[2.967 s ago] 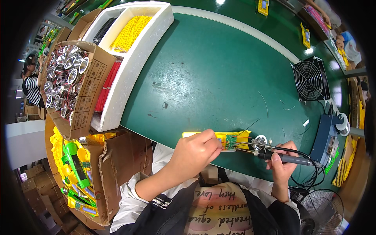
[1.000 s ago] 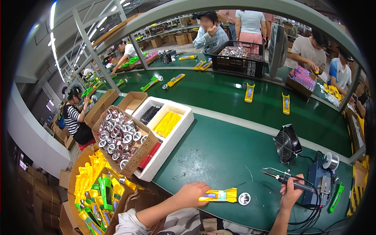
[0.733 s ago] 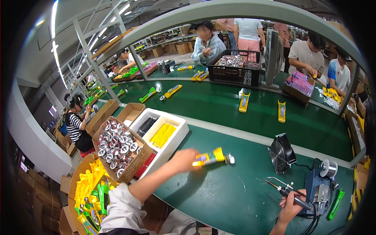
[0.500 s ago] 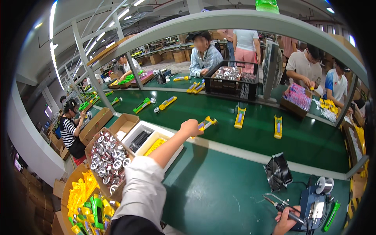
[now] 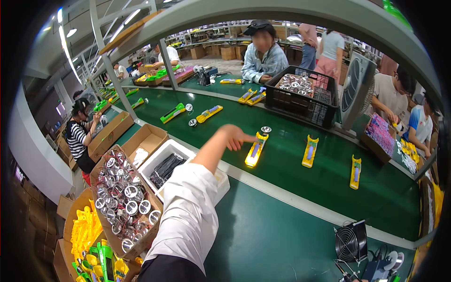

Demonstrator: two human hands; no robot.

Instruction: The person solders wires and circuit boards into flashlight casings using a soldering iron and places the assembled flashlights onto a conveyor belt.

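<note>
My left hand reaches over the green conveyor belt with its index finger stretched out and nothing held. The fingertip is at the upper end of a yellow flashlight housing; whether it touches cannot be made out. A purple battery lies inside that housing, and its lower end glows. Right by its upper end sits a round silver reflector. To the right lie two more yellow housings, one nearer and one farther along. My right hand is out of sight; part of a soldering iron shows at the lower edge.
Left of my arm stand a box of silver reflectors, a white foam tray with black wires, and a bin of yellow and green parts. A small black fan stands at lower right. Co-workers sit across the belt by a black crate.
My left hand has let go of the yellow housing, which now lies on the belt, glowing. My right hand has dropped out of the picture as the view shifted.
</note>
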